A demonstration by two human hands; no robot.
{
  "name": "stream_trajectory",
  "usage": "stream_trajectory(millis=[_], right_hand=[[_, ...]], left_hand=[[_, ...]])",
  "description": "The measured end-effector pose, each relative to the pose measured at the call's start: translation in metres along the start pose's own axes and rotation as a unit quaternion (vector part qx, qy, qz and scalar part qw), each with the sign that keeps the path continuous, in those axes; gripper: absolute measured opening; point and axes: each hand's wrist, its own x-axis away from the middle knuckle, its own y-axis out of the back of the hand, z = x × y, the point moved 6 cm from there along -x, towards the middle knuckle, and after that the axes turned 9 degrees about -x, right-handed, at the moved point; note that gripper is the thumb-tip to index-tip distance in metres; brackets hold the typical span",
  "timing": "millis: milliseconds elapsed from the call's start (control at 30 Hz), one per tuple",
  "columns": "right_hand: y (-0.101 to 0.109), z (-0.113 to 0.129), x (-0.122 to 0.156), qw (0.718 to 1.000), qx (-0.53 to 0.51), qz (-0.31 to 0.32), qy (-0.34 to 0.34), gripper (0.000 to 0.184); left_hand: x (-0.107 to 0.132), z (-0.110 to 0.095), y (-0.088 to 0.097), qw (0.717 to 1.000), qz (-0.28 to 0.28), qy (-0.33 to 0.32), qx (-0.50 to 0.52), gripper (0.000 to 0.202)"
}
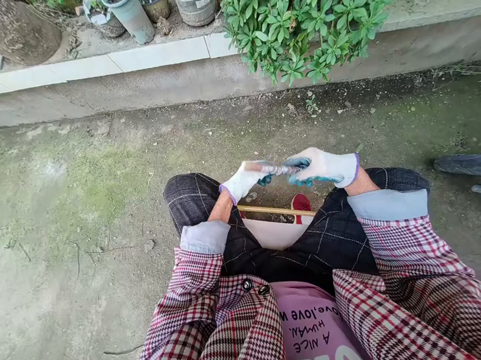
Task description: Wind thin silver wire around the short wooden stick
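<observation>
Both of my hands wear white knitted gloves with teal palms and purple cuffs. Between them, above my lap, is a slim thing with a silvery, ridged middle (281, 169) and a brownish end; motion smears it, so its kind is unclear. My left hand (244, 179) is closed around the brownish end. From the other side, my right hand (320, 166) grips the silvery part with curled fingers. The knuckles face up and the teal fingertips show below. A thin yellowish rod (273, 210) runs across under the hands, between my knees, along the edge of something pale (271, 231).
A low concrete ledge (128, 89) crosses ahead, bearing several plant pots (130, 11) and a leafy green bush (301, 19) that overhangs it. At right lies a black wheel (471, 170). Mossy concrete ground (106, 171) surrounds me; a red shoe (301, 203) shows below.
</observation>
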Motion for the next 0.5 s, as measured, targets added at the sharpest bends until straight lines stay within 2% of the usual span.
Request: stream_trajectory(millis=[100, 167, 233, 300, 367, 433, 500], right_hand=[[0.015, -0.003, -0.009, 0.994, -0.015, -0.107, -0.006, 0.021], [0.025, -0.007, -0.016, 0.984, 0.066, -0.166, -0.007, 0.017], [0.029, -0.010, -0.023, 0.959, 0.212, -0.187, -0.021, 0.025], [0.028, -0.016, -0.028, 0.921, 0.347, -0.166, -0.058, 0.037], [0.023, -0.023, -0.030, 0.897, 0.414, -0.118, -0.102, 0.041], [0.014, -0.029, -0.030, 0.889, 0.436, -0.066, -0.126, 0.041], [0.008, -0.031, -0.027, 0.893, 0.432, -0.031, -0.121, 0.040]], left_hand=[[-0.002, 0.007, -0.015, 1.000, 0.019, 0.002, 0.008, 0.013], [-0.002, 0.013, -0.025, 0.999, 0.047, 0.011, -0.008, 0.013], [-0.002, 0.016, -0.032, 0.997, 0.066, 0.020, -0.038, 0.012], [-0.002, 0.016, -0.030, 0.996, 0.057, 0.021, -0.070, 0.012], [-0.003, 0.014, -0.020, 0.994, 0.018, 0.019, -0.104, 0.011], [-0.003, 0.011, -0.006, 0.990, -0.027, 0.010, -0.139, 0.009], [-0.002, 0.007, 0.005, 0.984, -0.047, -0.010, -0.173, 0.010]])
